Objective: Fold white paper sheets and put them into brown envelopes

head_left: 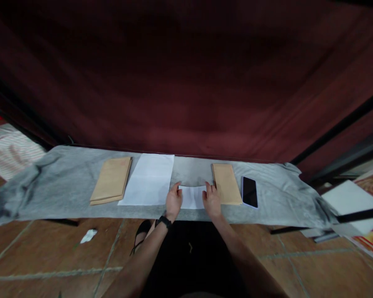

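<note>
A folded white sheet lies on the grey cloth that covers the narrow table. My left hand rests on its left edge, fingers laid forward and flat. My right hand presses its right edge the same way. A black watch sits on my left wrist. Just left of my hands lies a stack of white paper, and beyond it a pile of brown envelopes. A second pile of brown envelopes lies right of my right hand.
A black phone lies face up right of the envelopes. A dark red curtain hangs behind the table. A crumpled white scrap lies on the tiled floor. White boards lean at the right.
</note>
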Motion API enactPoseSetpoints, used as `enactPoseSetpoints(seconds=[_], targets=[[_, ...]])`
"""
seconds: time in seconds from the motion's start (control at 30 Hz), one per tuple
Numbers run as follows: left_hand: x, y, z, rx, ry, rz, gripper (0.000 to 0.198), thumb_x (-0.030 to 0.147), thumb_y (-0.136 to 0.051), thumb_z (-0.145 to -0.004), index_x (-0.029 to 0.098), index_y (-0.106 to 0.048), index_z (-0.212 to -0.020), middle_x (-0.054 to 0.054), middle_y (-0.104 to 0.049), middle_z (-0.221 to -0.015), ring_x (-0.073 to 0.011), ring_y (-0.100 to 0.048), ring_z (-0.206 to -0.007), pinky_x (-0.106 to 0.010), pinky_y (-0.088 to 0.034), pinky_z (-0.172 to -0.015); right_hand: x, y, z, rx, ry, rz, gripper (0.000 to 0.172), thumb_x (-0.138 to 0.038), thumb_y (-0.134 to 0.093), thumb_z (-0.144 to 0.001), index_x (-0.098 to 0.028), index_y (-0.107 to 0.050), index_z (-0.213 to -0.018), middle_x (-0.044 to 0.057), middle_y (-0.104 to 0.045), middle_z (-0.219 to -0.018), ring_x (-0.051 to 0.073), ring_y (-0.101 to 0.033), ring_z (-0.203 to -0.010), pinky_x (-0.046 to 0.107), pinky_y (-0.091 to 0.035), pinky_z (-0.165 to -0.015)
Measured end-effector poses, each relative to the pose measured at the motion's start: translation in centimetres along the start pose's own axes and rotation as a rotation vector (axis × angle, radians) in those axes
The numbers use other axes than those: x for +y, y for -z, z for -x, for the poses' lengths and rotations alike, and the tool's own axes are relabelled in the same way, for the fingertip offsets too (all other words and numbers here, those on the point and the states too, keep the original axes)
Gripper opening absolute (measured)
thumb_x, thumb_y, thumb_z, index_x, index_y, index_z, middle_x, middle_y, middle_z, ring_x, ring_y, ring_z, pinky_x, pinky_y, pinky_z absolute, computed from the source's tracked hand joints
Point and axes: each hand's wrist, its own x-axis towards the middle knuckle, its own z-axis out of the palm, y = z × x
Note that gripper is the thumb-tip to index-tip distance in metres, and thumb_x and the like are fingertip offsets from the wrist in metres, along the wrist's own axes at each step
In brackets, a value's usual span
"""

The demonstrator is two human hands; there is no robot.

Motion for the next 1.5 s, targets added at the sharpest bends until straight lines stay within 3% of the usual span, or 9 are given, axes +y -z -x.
enactPoseSetpoints(seconds=[0.2,0.43,0.57,0.73,0.97,1.1,1.17,1.3,1.5], targets=[[0.7,-0.5,0.6,-0.032,-0.002,-0.168,0.039,0.018,-0.042,-0.093,0.017,-0.056,-0.130,-0.013,-0.064,-0.125,-0.0218,-0.067,-0.102,-0.036,-0.054,-0.090,-0.6,-1.1,2.4,-0.168,0.246,0.161,0.048,-0.030,-0.041,-0.101,-0.022,-0.042,-0.148,0.010,-0.039,-0.155,0.026,-0.036,-0.141,0.046,-0.031,-0.114],[2.7,-0.4,2.7,-0.120,-0.217,-0.718,0.051,0.013,-0.041,-0.092,0.015,-0.045,-0.143,-0.019,-0.036,-0.155,-0.0278,-0.062,-0.112,-0.042,-0.052,-0.093,-1.4,-1.7,3.3,-0.237,0.210,0.232,0.050,-0.037,-0.039,-0.102,-0.022,-0.039,-0.150,0.010,-0.029,-0.159,0.026,-0.029,-0.146,0.048,-0.023,-0.118],[2.3,-1.3,3.8,-0.205,-0.435,-0.689,0.047,0.023,-0.040,-0.097,0.015,-0.047,-0.142,-0.013,-0.040,-0.154,-0.0295,-0.041,-0.139,-0.049,-0.037,-0.112,-1.3,-1.7,3.3,-0.218,0.242,0.251,0.051,-0.032,-0.041,-0.101,-0.021,-0.039,-0.150,0.011,-0.027,-0.160,0.027,-0.027,-0.147,0.049,-0.024,-0.118],[0.7,-0.7,5.0,-0.269,-0.411,-0.657,0.051,0.035,-0.037,-0.099,0.011,-0.045,-0.143,-0.015,-0.044,-0.151,-0.0247,-0.038,-0.142,-0.044,-0.034,-0.116,-1.3,-1.5,3.6,-0.192,0.260,0.263,0.052,-0.029,-0.044,-0.099,-0.022,-0.038,-0.150,0.012,-0.027,-0.160,0.029,-0.029,-0.146,0.050,-0.026,-0.116],[-0.7,8.5,0.8,-0.140,-0.318,-0.667,0.042,0.035,-0.039,-0.097,0.019,-0.060,-0.129,-0.011,-0.054,-0.144,-0.0244,-0.042,-0.139,-0.041,-0.023,-0.121,-1.0,-2.2,3.7,-0.136,0.254,0.256,0.053,-0.031,-0.042,-0.099,-0.021,-0.038,-0.151,0.012,-0.030,-0.158,0.031,-0.033,-0.144,0.051,-0.025,-0.116],[-5.3,16.1,-3.9,0.195,0.025,-0.732,0.068,0.043,-0.036,-0.096,-0.002,-0.029,-0.147,-0.033,-0.026,-0.155,-0.0439,-0.018,-0.146,-0.067,-0.020,-0.111,-0.8,-2.6,3.8,-0.127,0.247,0.266,0.053,-0.032,-0.040,-0.099,-0.023,-0.038,-0.151,0.011,-0.032,-0.158,0.029,-0.034,-0.144,0.051,-0.026,-0.116],[-8.3,18.8,-5.1,0.279,0.317,-0.775,0.080,0.052,-0.043,-0.091,-0.001,-0.023,-0.148,-0.035,-0.026,-0.153,-0.0455,-0.024,-0.143,-0.064,-0.029,-0.105,-0.7,-2.6,3.8,-0.131,0.241,0.265,0.052,-0.032,-0.040,-0.099,-0.023,-0.040,-0.150,0.010,-0.033,-0.158,0.029,-0.035,-0.143,0.051,-0.025,-0.116],[-12.3,21.3,-5.0,0.196,0.442,-0.786,0.082,0.060,-0.049,-0.084,0.001,-0.038,-0.140,-0.032,-0.044,-0.140,-0.0433,-0.040,-0.132,-0.053,-0.036,-0.101,-0.9,-2.6,3.7,-0.125,0.232,0.254,0.051,-0.033,-0.040,-0.099,-0.023,-0.042,-0.149,0.010,-0.036,-0.156,0.030,-0.037,-0.142,0.051,-0.025,-0.116],[-12.4,22.2,-4.7,0.192,0.475,-0.811,0.074,0.055,-0.048,-0.085,0.005,-0.041,-0.138,-0.028,-0.053,-0.130,-0.0428,-0.047,-0.122,-0.051,-0.039,-0.093,-1.4,-2.3,3.6,-0.097,0.232,0.281,0.050,-0.031,-0.041,-0.098,-0.026,-0.042,-0.148,0.008,-0.040,-0.154,0.027,-0.039,-0.141,0.050,-0.028,-0.114]])
